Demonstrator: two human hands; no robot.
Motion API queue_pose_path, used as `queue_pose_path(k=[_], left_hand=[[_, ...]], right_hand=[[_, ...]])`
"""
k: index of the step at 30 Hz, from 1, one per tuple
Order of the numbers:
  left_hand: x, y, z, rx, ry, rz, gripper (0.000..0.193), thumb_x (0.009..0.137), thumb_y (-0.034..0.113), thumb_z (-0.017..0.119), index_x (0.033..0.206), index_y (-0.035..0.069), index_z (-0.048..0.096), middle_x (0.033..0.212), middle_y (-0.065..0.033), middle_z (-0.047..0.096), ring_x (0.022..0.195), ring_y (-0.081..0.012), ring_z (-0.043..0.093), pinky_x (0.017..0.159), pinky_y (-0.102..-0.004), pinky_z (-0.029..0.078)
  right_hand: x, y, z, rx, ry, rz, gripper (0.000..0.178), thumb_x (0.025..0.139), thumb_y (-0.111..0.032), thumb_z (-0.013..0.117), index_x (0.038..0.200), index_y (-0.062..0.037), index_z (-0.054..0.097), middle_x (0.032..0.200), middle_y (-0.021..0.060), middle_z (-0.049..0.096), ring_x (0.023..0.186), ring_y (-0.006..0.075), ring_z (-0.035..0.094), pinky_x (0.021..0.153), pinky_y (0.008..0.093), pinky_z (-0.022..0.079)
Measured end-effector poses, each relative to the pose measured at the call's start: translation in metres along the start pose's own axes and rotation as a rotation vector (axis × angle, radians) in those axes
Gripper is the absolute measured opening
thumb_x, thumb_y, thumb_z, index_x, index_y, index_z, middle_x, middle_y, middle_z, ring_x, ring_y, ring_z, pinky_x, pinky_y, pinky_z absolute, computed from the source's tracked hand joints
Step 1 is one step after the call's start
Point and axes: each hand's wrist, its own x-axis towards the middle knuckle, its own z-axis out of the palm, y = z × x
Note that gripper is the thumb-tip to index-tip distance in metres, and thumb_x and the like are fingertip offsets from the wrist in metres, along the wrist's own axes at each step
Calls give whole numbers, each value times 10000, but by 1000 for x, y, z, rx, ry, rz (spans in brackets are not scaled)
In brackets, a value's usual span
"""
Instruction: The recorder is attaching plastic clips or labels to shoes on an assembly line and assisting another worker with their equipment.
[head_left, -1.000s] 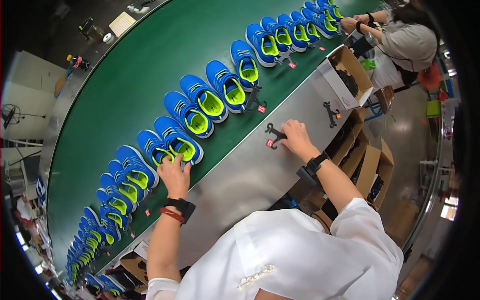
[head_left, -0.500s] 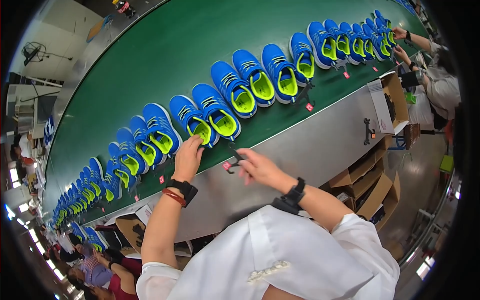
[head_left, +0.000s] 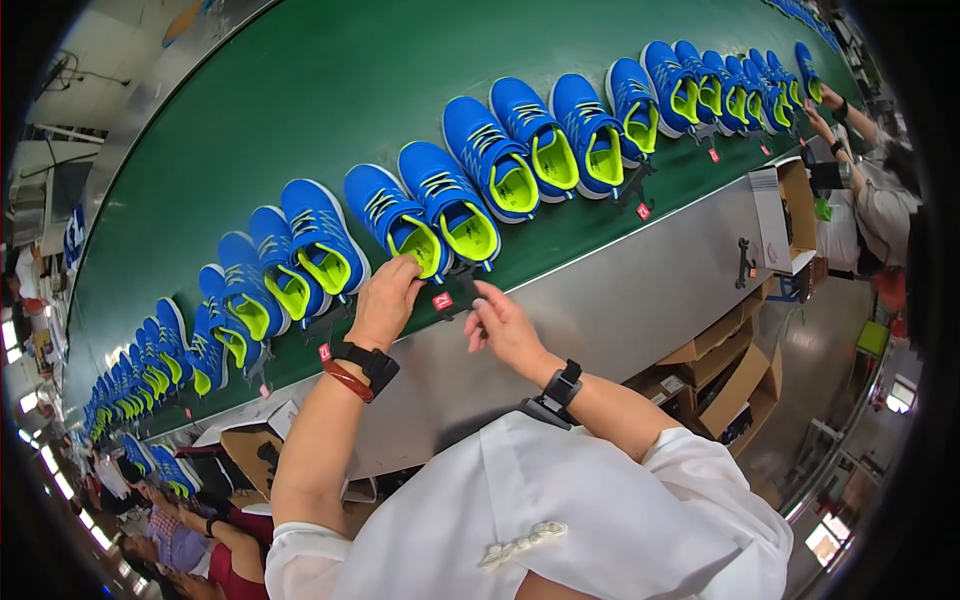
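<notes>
A pair of blue sneakers with lime-green linings, the left sneaker (head_left: 378, 203) and the right sneaker (head_left: 437, 185), lies heel toward me on the green belt (head_left: 230, 120). My left hand (head_left: 386, 305) is closed at the left sneaker's heel, fingertips on its collar. Close behind both heels is a black plastic shoe hanger (head_left: 464, 279), with a red tag (head_left: 442, 300) below it. My right hand (head_left: 505, 325) pinches the hanger's right part between thumb and index finger; its other fingers are curled. My fingers partly hide the hanger.
More blue sneakers (head_left: 508, 185) line the belt on both sides, several with black hangers and red tags. A metal ledge (head_left: 600, 290) runs along the near edge, with a loose hanger (head_left: 744, 262) on it. Open cartons (head_left: 797, 215) stand right. A co-worker's hands (head_left: 825, 115) touch sneakers at far right.
My right hand has brought the hanger up from over the metal ledge to the pair's heels. My left hand stays at the left sneaker. The co-worker's hands and a sneaker have shifted right.
</notes>
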Motion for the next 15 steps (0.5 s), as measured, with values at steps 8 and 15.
queue_pose_path(k=[8, 15], left_hand=[[1, -1, -1, -15, 14, 21, 216, 720, 15, 679, 897, 44, 560, 966, -107, 608, 890, -312, 598, 725, -387, 495], [-5, 12, -5, 158, -89, -9, 288, 767, 86, 654, 1044, 102, 577, 1067, -127, 596, 894, -299, 616, 685, -383, 521]], right_hand=[[1, -6, 11, -45, -78, 13, 395, 990, -170, 394, 1369, -56, 386, 713, 41, 587, 527, 109, 578, 508, 227, 467], [17, -49, -17, -461, -383, 235, 424, 989, -213, 406, 1396, -93, 382, 636, 20, 565, 444, 83, 478, 461, 213, 426]])
